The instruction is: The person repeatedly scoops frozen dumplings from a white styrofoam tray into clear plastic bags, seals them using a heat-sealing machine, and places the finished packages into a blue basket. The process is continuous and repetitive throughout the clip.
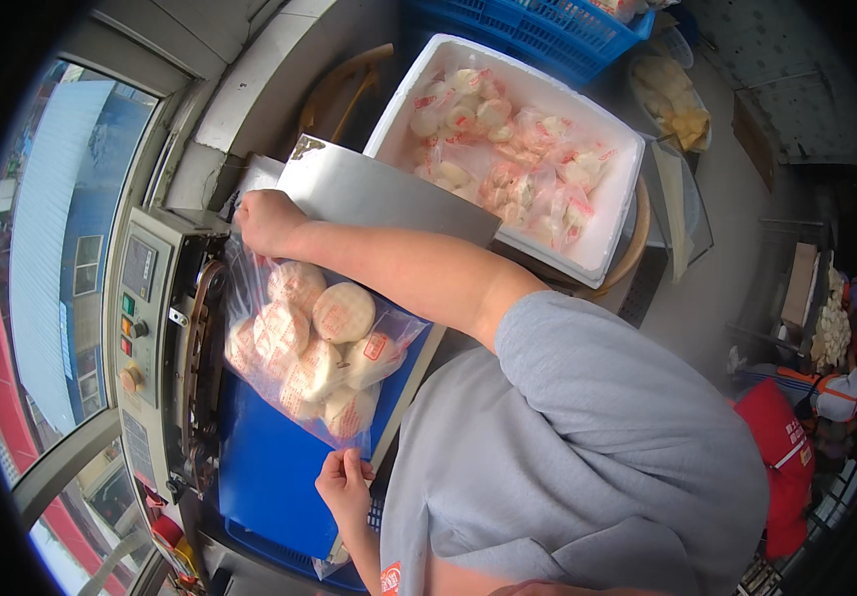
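Observation:
A clear plastic bag of round, flat white buns (pixel 316 346) with red print on it lies over the blue conveyor belt (pixel 272 469) of a band sealing machine (pixel 146 335). My right hand (pixel 268 222) is closed on the bag's gathered upper end, beside the top of the sealer head. Near the bag's lower corner is my left hand (pixel 345 477), fingers curled and thumb up; whether it pinches the plastic cannot be told. Buttons and knobs show on the sealer's front panel, and its brown band runs along the side facing the bag.
Beyond my right forearm, a white foam box (pixel 626 216) holds several bags of buns. A grey metal panel (pixel 391 194) stands between box and belt. A blue crate (pixel 540 37) is behind. Windows (pixel 63 246) line the left. People (pixel 834 395) are at the far right.

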### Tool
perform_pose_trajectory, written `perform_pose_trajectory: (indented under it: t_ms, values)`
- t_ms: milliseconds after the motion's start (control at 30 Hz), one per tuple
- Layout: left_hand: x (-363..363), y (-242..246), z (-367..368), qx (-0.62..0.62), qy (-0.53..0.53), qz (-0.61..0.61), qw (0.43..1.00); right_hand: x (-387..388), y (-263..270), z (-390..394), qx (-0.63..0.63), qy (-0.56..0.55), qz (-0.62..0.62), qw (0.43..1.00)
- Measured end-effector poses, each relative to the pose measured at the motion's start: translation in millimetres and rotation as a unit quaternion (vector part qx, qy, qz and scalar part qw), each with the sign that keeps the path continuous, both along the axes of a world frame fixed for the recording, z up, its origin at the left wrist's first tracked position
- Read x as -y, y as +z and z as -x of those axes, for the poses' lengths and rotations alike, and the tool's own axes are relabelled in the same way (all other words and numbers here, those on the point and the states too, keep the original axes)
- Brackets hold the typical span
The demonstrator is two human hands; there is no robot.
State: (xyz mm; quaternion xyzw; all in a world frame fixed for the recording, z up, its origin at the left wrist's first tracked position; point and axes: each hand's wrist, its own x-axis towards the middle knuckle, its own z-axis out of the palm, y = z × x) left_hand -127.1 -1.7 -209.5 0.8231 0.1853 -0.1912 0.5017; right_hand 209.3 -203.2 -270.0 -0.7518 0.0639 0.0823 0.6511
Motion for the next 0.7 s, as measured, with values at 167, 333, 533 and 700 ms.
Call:
perform_pose_trajectory:
  t_ms: [167,333,533,700]
  values:
    - [-5.1,36.0,-16.7,0.035,0.001,-0.091,0.995,42.1,-21.4,-5.4,0.063,-0.017,-0.064,0.996]
    - [32.8,73.4,-7.0,0.09,0.052,-0.105,0.989,237.9,-61.4,27.9,0.227,-0.386,0.035,0.894]
    - [86.1,94.4,-12.7,0.083,-0.021,-0.164,0.983,334.9,-194.0,88.1,-0.329,-0.071,0.342,0.877]
    - [89.2,90.5,-23.7,0.103,-0.08,-0.165,0.978,302.9,-226.3,116.0,-0.13,-0.17,0.169,0.962]
